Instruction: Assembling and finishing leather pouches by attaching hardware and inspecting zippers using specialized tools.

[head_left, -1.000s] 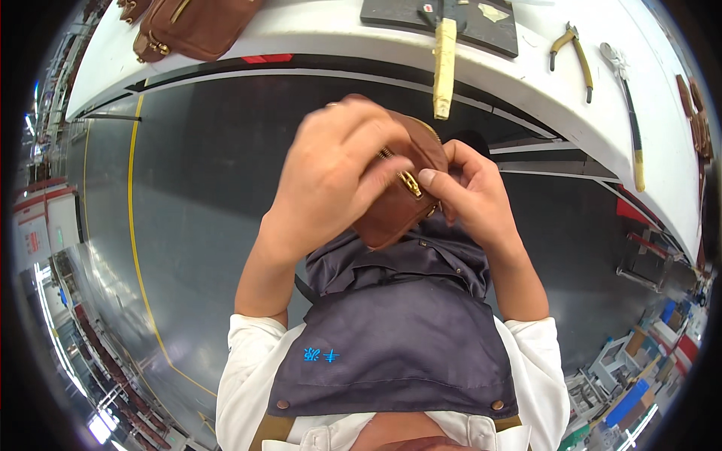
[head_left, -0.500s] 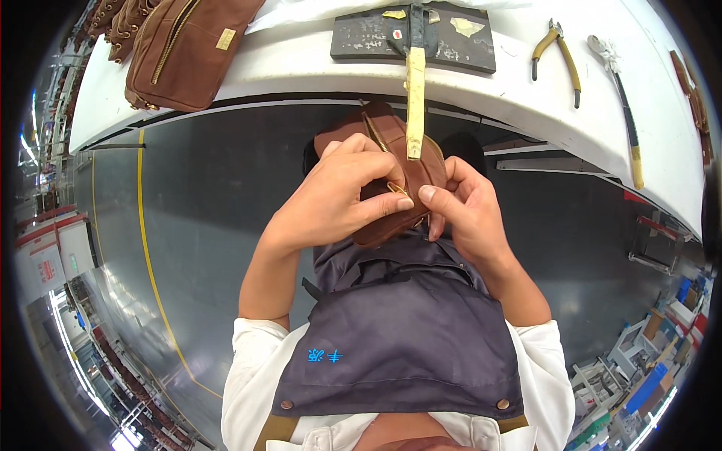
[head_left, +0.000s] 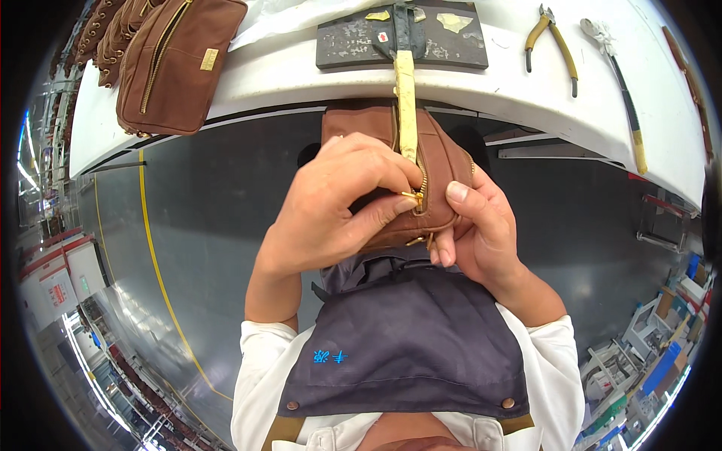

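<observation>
A brown leather bag (head_left: 445,161) hangs before me below the bench edge, with a brass zipper (head_left: 423,177) running down its face. Pinched between the thumb and forefinger of my left hand (head_left: 338,195) is the gold zipper pull (head_left: 414,197), near the zipper's lower end. My right hand (head_left: 485,225) grips the bag's right side, thumb on the front and fingers curled beneath. A yellow-taped bar (head_left: 406,105) sticks out from the bench toward me, and its near end reaches to the zipper opening. My left hand partly hides the bag's left side.
On the white bench (head_left: 271,86), a second brown bag (head_left: 177,71) with a zipper lies at left. A dark plate (head_left: 335,45) holds the bar's far end. Yellow-handled cutting pliers (head_left: 553,49) and a long-handled tool (head_left: 620,90) lie at right.
The bag has turned to face me more and sits around the bar's tip, showing more of its zipper. My left hand stays on the pull; my right hand has shifted slightly right and down.
</observation>
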Motion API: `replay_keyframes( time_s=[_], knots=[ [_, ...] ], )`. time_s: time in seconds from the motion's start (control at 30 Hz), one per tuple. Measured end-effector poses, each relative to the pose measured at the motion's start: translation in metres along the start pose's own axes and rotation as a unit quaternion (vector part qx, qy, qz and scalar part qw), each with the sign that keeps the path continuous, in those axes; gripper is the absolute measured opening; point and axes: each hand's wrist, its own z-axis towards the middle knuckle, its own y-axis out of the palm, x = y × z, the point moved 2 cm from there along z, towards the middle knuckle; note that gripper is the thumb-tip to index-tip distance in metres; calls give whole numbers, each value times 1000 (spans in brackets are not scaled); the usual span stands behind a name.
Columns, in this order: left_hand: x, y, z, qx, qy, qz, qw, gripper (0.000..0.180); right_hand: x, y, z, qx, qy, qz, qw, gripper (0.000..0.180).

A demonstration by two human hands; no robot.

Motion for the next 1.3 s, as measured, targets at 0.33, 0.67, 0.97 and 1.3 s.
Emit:
replay_keyframes(
  time_s=[0.33, 0.67, 0.97, 1.3],
  knots=[
    [-23, -12, 25, 26, -28, -41, 998, 15, 7, 3, 26, 11, -16, 42, 999, 33],
    [12, 29, -31, 67, 5, 318, 946, 45, 2, -3, 25, 31, -41, 6, 999, 27],
    [5, 47, -38, 115, 3, 387, 915, 45, -75, -27, 13, 73, -87, -492, 863, 23],
    [5, 55, -29, 152, 15, 386, 910, 43, -300, -196, 6, 345, -168, -884, 267, 42]
  ],
)
